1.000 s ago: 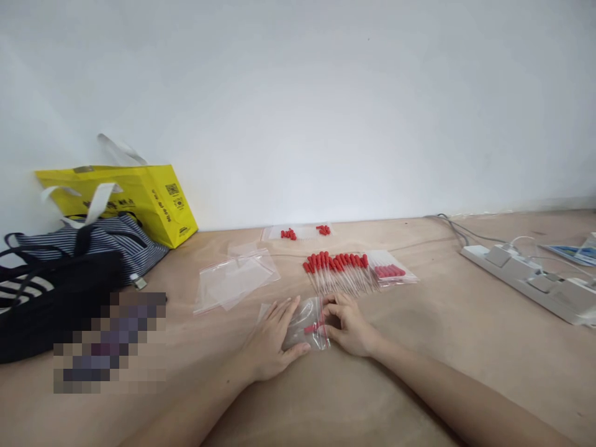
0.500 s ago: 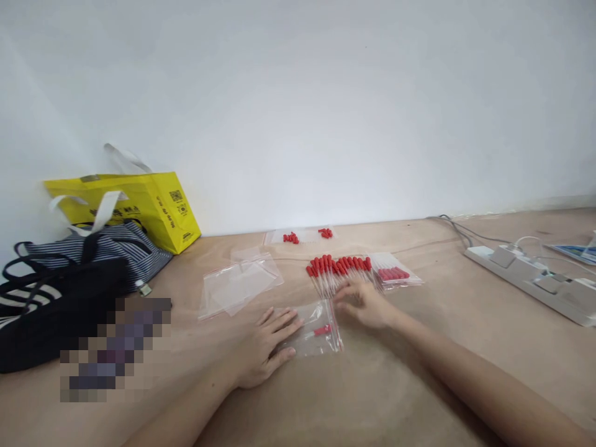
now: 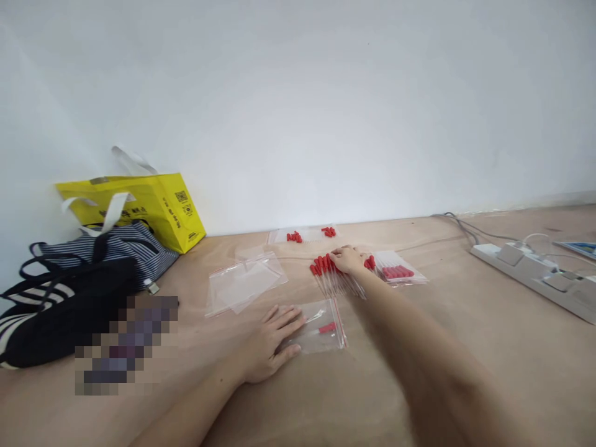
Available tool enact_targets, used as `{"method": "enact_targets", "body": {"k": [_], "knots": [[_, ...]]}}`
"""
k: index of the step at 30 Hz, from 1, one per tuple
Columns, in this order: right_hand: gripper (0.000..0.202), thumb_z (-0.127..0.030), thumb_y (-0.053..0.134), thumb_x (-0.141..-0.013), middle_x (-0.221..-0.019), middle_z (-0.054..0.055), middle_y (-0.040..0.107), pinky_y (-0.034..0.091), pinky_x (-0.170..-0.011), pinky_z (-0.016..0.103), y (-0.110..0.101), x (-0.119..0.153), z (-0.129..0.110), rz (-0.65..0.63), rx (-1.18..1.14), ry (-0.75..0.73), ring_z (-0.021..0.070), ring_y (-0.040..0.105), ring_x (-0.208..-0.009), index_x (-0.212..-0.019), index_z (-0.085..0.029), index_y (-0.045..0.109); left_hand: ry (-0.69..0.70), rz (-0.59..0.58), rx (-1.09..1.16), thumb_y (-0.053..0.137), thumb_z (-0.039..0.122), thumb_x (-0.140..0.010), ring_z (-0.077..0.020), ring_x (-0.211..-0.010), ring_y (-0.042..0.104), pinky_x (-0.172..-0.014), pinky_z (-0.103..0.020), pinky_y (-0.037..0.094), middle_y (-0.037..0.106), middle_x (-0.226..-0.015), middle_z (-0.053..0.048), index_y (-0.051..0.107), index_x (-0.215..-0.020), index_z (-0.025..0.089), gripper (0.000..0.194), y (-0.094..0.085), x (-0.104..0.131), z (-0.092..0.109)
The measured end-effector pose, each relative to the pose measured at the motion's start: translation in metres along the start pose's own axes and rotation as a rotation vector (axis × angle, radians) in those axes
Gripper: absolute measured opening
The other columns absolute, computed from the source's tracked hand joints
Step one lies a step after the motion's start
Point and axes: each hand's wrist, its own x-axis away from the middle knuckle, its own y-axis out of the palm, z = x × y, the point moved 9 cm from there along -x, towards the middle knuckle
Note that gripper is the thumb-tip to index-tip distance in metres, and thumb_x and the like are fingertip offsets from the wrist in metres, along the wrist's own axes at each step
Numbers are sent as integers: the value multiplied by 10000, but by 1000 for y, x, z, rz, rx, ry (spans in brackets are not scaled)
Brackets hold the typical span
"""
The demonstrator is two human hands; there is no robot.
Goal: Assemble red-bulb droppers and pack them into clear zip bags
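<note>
Fingers spread, my left hand point(image 3: 274, 344) lies flat on the left part of a clear zip bag point(image 3: 310, 344). Inside that bag is one dropper with a red rubber bulb point(image 3: 327, 327), near the zip edge on the right. Beyond the bag is a row of glass droppers point(image 3: 326, 279), their red bulbs pointing away from me. My right hand point(image 3: 348, 259) is over the middle of this row, fingers bent and close together around a dropper's red bulb; part of the grip is hidden. A filled zip bag point(image 3: 400, 273) of red-bulbed droppers lies just right of the row.
Flat zip bags point(image 3: 246, 282) lie left of the droppers. Loose red bulbs point(image 3: 294, 237) rest on clear plastic by the wall. At left are a yellow bag point(image 3: 179, 217), a striped bag point(image 3: 125, 245) and a black bag point(image 3: 93, 310). A power strip point(image 3: 526, 273) lies at right.
My right hand has moved away from beside the zip bag's opening to the red bulbs in the row. My left hand stays flat on the bag.
</note>
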Motion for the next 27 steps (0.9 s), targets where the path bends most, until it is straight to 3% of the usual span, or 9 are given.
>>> {"method": "enact_targets", "body": {"k": [3,6,9,12,15,18,24,27], "knots": [[131,-342,623,-634,-934,73,588,199,-875,572,-10,-3,3,36,-103,46,321,431,-1036,-656,-216,646,1,10,12,321,439,-870,-211,-1284,200,-1045,-486,143,247,-1396,-32,263,-1317,280,477,-1,0,0],[189,-375,577,-671,-794,51,609,370,-796,432,-30,3,8,36,-277,23,228,544,-859,-709,-193,604,4,24,26,328,435,-869,-208,-1281,211,-1048,-482,140,258,-1393,-27,260,-1317,283,478,-1,1,0],[303,-460,467,-744,-742,25,606,441,-661,302,-54,23,20,39,-468,-38,143,570,-698,-836,-181,542,12,52,45,347,426,-865,-210,-1274,231,-1049,-477,147,276,-1387,-22,254,-1319,287,484,-3,1,0],[383,-538,534,-679,-665,-2,583,439,-584,267,-68,52,38,74,-728,-67,113,536,-577,-816,-181,507,20,73,56,355,424,-861,-214,-1271,240,-1049,-475,152,285,-1384,-16,251,-1319,291,488,-4,1,2],[393,-520,644,-589,-631,-22,574,420,-539,247,-58,76,56,60,-995,36,99,506,-523,-748,-187,509,16,68,52,352,426,-861,-212,-1273,234,-1053,-468,150,280,-1386,-21,230,-1329,277,506,-4,0,2],[386,-493,679,-563,-636,-29,572,419,-542,244,-38,89,60,3,-1091,126,98,509,-520,-738,-191,515,5,62,49,349,424,-862,-207,-1275,230,-1057,-459,149,287,-1384,-29,220,-1335,257,518,-4,0,2],[369,-491,681,-560,-620,-26,575,419,-544,243,-18,105,49,-120,-1106,165,117,532,-550,-713,-194,522,-1,79,46,367,415,-856,-216,-1272,239,-1048,-474,158,255,-1396,-27,212,-1334,277,521,-5,0,2],[352,-483,670,-575,-628,-16,589,417,-568,252,-11,115,34,-209,-982,91,130,538,-584,-729,-191,549,-4,87,39,385,412,-847,-218,-1272,237,-1048,-473,165,241,-1401,-25,209,-1334,278,535,-5,0,1]]}}
